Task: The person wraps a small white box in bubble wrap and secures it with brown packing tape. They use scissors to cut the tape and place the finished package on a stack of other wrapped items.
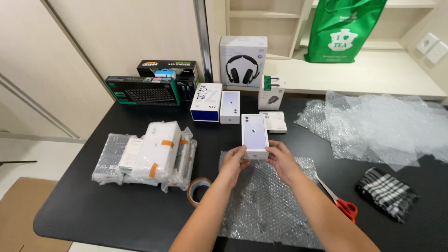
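Nearest, spread flat on the black tabletop [93, 205]: a sheet of bubble wrap [266, 205], bare and unfolded, nothing rolled in it yet. Held over its far edge: a slim white phone box [255, 136], face up, pinched at its near end between both hands. Left hand [234, 161] curled, thumb on top, fingers closed on the box's left near corner; right hand [280, 157] likewise closed on the right near corner. Box apparently lifted or just resting at the wrap's far edge; contact with the sheet hard to tell.

Near left of the sheet: a tape roll [198, 190], partly hidden behind the left forearm. Near right: red-handled scissors [340, 200], blades tucked under the right arm. Further right, a black-and-white checked cloth [386, 193].

Left, mid-distance: a cluster of wrapped parcels [147, 156] sealed with orange tape, so judged already done; contents not readable through the wrap.

Far right: more loose bubble wrap [378, 126], crumpled, cut off by the frame edge.

Far, still unwrapped: two more small boxes [273, 121] [229, 106], a white-and-blue box [206, 101], a charger box [271, 92], a headphone box [243, 60], a keyboard box [142, 90], a dark box [167, 67] behind it. Judged well short of finished.
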